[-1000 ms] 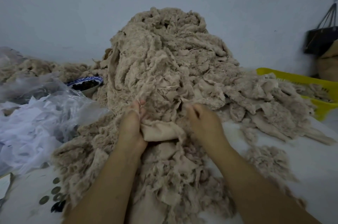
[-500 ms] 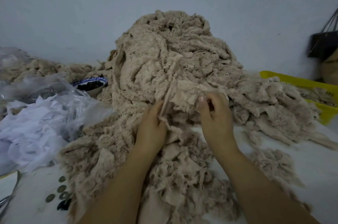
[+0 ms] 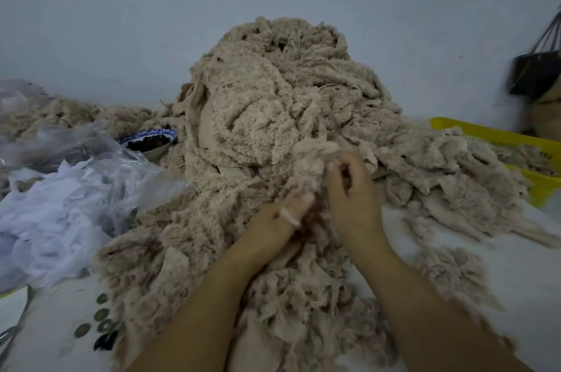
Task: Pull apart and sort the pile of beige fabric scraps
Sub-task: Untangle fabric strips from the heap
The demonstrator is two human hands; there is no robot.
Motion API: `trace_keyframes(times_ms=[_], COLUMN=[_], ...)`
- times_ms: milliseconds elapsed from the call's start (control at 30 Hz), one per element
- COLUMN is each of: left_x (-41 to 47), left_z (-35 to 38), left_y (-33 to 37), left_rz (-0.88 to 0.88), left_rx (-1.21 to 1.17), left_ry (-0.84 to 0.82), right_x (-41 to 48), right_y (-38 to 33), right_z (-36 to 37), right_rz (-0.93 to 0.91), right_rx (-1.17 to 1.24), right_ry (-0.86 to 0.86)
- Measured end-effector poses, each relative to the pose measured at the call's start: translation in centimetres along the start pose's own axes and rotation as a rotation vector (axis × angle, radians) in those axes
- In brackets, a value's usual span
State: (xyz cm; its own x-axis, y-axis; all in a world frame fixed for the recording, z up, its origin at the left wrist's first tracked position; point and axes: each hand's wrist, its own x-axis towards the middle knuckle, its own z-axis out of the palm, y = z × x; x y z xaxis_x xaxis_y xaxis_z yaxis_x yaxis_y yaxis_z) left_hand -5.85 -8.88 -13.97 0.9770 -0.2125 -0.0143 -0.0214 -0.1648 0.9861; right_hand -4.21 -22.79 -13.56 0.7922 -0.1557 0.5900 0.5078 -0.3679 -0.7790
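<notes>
One large pile of beige fabric scraps (image 3: 282, 116) fills the middle of a white table (image 3: 516, 265), heaped against a pale wall. It rises to a rounded peak at the back and spreads wider than it is tall, its long axis running left to right. One tongue of scraps spills toward the viewer between the forearms. On the right, its loose strips trail out toward the table's edge and over one yellow basket (image 3: 485, 133). A small separate clump (image 3: 449, 271) lies just beside the right forearm.

Two bare hands reach forward into the front of the pile, close together. The right hand (image 3: 352, 189) is higher, wrist bent back, fingers curled inward and pinching a tuft of scrap (image 3: 315, 153) at the fingertips. The left hand (image 3: 279, 216) is lower and angled up to the right, with a pale band around one finger. Its fingertips are buried in fabric and blurred, so whether it grips anything cannot be told.

To the left are one clear plastic bag of white fabric (image 3: 60, 204) and, behind it, one blue-patterned bowl (image 3: 148, 141) holding something dark. At least four coins (image 3: 100, 315) lie on the table near the pile's front left edge. One black bag (image 3: 534, 74) hangs at the far right.
</notes>
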Motion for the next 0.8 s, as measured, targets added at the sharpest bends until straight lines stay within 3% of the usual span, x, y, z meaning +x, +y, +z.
trace_keyframes(times_ms=[67, 167, 267, 367, 500, 600, 667, 800], left_x=[0.8, 0.8, 0.2, 0.8, 0.8, 0.4, 0.0, -0.5], left_z=[-0.6, -2.0, -2.5, -2.5, -3.7, -3.3, -2.6, -1.8], left_y=[0.6, 0.3, -0.3, 0.1, 0.1, 0.0, 0.1, 0.6], left_rz=[-0.146, -0.058, -0.022, -0.002, 0.104, 0.125, 0.152, 0.160], left_rx=[-0.518, -0.830, -0.757, -0.862, -1.119, -1.085, -0.959, -0.764], left_ry=[0.144, 0.113, 0.045, 0.148, 0.160, 0.027, -0.076, -0.137], right_x=[-0.3, -1.1, -1.7, -1.6, -1.2, -1.5, -1.4, 0.2], right_y=[-0.4, -0.9, -1.3, -1.4, 0.6, 1.7, 1.5, 0.9], right_z=[0.8, 1.8, 1.7, 1.2, 0.8, 1.2, 1.8, 1.3], right_rz=[-0.126, -0.248, -0.247, -0.157, 0.137, 0.397, 0.486, 0.756], right_rx=[-0.101, -0.170, -0.082, 0.063, 0.097, 0.159, 0.327, 0.669], right_ry=[-0.144, -0.354, -0.421, -0.373, -0.464, -0.607, -0.544, -0.215])
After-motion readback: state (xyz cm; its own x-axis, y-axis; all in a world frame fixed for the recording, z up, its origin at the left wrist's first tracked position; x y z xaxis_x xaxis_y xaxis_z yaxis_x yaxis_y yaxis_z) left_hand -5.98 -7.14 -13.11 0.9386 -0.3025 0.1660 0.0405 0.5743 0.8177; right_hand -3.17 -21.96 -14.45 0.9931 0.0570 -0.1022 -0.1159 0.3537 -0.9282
